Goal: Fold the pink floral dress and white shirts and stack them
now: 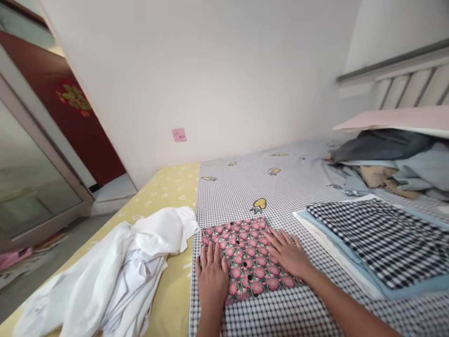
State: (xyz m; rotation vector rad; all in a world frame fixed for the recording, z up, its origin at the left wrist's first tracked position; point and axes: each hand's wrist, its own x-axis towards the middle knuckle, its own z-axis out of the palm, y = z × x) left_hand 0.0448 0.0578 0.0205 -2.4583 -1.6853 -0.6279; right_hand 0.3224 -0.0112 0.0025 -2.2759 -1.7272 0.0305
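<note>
A pink floral shirt (pixel 245 257) with dark buttons down its middle lies folded into a flat rectangle on the checked bed sheet (pixel 224 196). My left hand (pixel 212 276) rests flat on its left edge, fingers stretched forward. Across the right side of the shirt lies my right hand (pixel 289 255), palm down with the fingers spread. Neither hand grips the cloth. What is under the palms is hidden.
Rumpled white clothing (pixel 122 271) lies left, over the yellow sheet (pixel 171 192). On the right sit a folded black-and-white checked cloth (pixel 389 238) and light blue cloth (pixel 351 262). Behind them is a heap of grey garments (pixel 389 145). A wall (pixel 224 79) bounds the bed.
</note>
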